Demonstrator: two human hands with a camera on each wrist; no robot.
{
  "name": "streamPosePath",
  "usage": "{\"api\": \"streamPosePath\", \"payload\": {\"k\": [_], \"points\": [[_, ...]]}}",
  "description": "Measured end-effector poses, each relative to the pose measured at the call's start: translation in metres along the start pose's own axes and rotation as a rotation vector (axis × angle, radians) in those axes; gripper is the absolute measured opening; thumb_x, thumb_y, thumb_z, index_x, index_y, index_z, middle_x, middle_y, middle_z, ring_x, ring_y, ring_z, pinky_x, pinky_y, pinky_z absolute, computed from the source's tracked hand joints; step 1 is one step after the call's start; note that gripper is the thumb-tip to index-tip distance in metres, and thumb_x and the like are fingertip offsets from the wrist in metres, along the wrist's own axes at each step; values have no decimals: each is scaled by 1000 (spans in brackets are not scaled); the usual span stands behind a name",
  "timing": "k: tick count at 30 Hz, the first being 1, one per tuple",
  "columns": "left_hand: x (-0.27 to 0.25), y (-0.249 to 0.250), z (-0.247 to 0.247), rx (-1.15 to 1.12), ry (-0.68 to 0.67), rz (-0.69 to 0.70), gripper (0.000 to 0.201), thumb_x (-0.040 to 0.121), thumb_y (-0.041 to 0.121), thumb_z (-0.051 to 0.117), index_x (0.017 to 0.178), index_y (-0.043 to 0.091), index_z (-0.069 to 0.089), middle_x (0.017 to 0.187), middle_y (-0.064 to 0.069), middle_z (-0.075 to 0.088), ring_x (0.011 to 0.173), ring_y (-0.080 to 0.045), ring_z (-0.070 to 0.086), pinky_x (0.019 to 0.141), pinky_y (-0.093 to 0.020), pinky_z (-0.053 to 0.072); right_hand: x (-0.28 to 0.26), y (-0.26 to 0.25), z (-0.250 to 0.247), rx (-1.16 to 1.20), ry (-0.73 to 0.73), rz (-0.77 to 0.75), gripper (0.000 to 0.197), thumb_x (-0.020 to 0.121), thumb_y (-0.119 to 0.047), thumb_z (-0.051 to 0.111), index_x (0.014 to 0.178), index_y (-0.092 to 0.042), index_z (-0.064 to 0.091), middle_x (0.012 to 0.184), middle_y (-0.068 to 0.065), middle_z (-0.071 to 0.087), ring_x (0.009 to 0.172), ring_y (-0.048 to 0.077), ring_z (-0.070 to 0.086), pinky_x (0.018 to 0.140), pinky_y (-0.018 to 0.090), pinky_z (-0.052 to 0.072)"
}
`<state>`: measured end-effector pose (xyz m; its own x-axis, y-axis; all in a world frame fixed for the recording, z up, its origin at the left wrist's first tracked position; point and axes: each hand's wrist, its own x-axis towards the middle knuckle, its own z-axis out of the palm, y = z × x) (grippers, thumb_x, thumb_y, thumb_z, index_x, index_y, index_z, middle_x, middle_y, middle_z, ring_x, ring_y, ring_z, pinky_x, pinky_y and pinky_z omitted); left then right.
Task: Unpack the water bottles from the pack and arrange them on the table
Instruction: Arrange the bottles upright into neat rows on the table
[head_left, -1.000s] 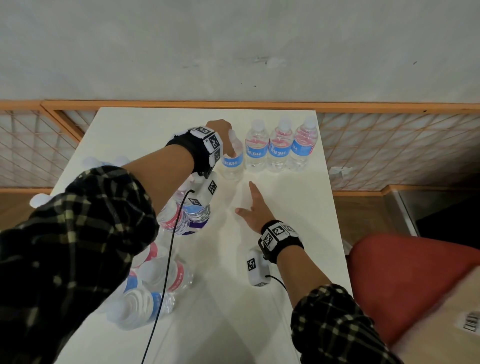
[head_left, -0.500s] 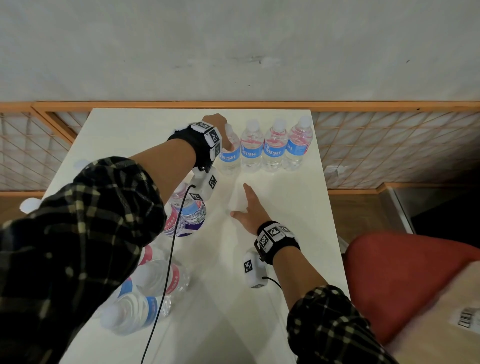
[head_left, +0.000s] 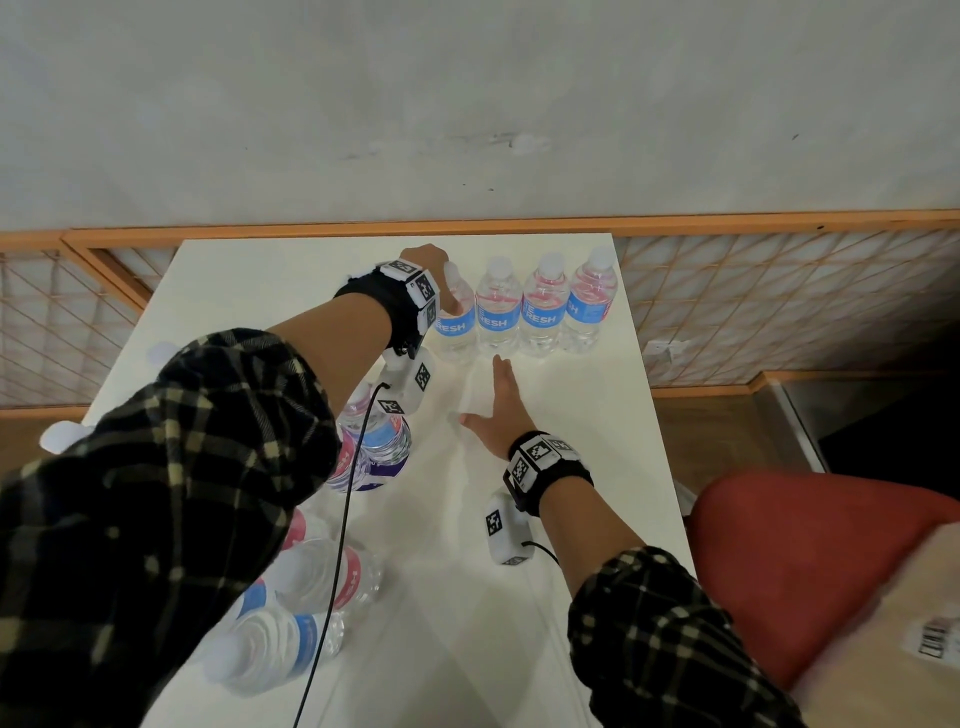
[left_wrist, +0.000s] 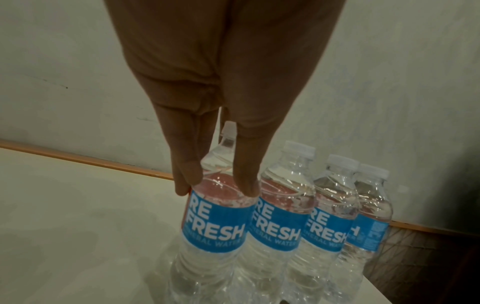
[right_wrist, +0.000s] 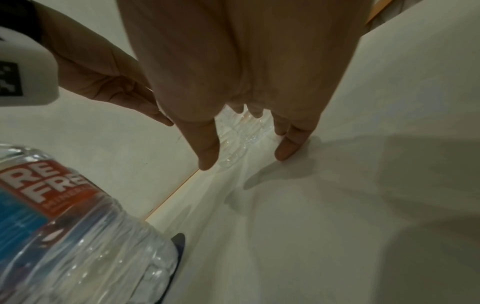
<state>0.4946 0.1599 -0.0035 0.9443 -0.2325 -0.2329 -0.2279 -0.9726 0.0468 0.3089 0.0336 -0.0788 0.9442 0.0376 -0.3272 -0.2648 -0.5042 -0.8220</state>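
Note:
Four clear water bottles with blue labels stand in a row at the far right of the white table (head_left: 571, 426). My left hand (head_left: 442, 293) (left_wrist: 218, 185) pinches the shoulder of the leftmost bottle (head_left: 457, 330) (left_wrist: 215, 224), which stands upright against the second bottle (head_left: 498, 317). My right hand (head_left: 485, 395) (right_wrist: 246, 158) lies flat on the table with straight fingers, its fingertips just short of the row's bases. Under my left forearm sits the pack's remaining cluster of bottles (head_left: 376, 447) (right_wrist: 64, 226).
Several more bottles (head_left: 322, 577) lie on their sides at the near left, partly hidden by my sleeve. A wooden rail with lattice (head_left: 779, 296) runs behind and right of the table. A red chair (head_left: 810, 561) and a cardboard box (head_left: 914, 618) are at the near right.
My right hand has slid a little forward toward the row. The left hand keeps its hold on the leftmost bottle, which now stands close against its neighbour.

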Motion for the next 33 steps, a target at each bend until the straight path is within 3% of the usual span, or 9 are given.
{"api": "streamPosePath", "payload": {"k": [5,12,19,22,24,27,29,31,33], "points": [[2,1,-1,39,-5,21,33,71,30,77,80,19,47,67,9,43,57,-10,47,49,-22,35,9,-5,-1,-46,-11,6,98,86,-32,66,151,-11,-5,159,3,-10,148,16,-2,120,31,6],[6,1,-5,12,-34,2,33,71,33,74,73,21,43,74,4,53,52,-7,44,43,-18,29,16,-7,-1,-48,-20,12,101,85,-36,66,151,-12,-6,160,3,-9,148,17,-1,121,34,7],[-1,6,-10,-33,-32,5,32,79,34,66,68,22,38,66,9,41,52,-5,38,46,-19,28,19,-4,1,-41,-22,20,103,83,-40,67,151,-13,-6,160,2,-9,148,17,-1,121,36,9],[1,6,-8,-23,-26,-16,28,77,34,68,70,19,45,79,0,61,53,-8,46,47,-20,34,18,-4,0,-42,-24,20,103,83,-40,67,151,-13,-5,160,2,-8,148,17,-1,121,36,8],[-3,5,-10,-35,-31,-37,27,76,32,71,88,14,55,103,-4,66,73,-19,60,61,-28,47,17,-6,1,-61,-24,34,98,83,-38,68,151,-13,2,160,2,-2,147,18,3,120,35,10],[-19,7,-21,-115,-67,-91,62,75,26,77,126,2,50,123,-13,58,108,-28,58,80,-34,42,5,-18,9,-94,-63,1,71,82,-24,69,142,-14,33,150,7,27,139,26,27,114,33,25],[-25,1,-26,-111,-95,-101,62,77,21,76,130,1,49,128,-17,55,98,-23,52,73,-32,39,-7,-30,20,-68,-142,-57,62,78,-16,71,134,-16,42,139,6,39,130,26,37,109,34,33],[-28,-10,-27,-75,-152,-90,52,79,20,74,125,5,56,127,-15,57,92,-21,47,63,-29,38,-18,-43,36,-60,-217,-117,73,73,-20,77,135,-19,39,137,4,41,128,23,40,107,37,36],[-36,-19,-28,-19,-169,-107,50,78,30,75,120,9,60,125,-12,58,99,-22,54,70,-29,40,-25,-54,51,-57,-227,-186,84,69,-29,82,138,-18,35,137,6,45,126,23,44,105,37,38]]}}
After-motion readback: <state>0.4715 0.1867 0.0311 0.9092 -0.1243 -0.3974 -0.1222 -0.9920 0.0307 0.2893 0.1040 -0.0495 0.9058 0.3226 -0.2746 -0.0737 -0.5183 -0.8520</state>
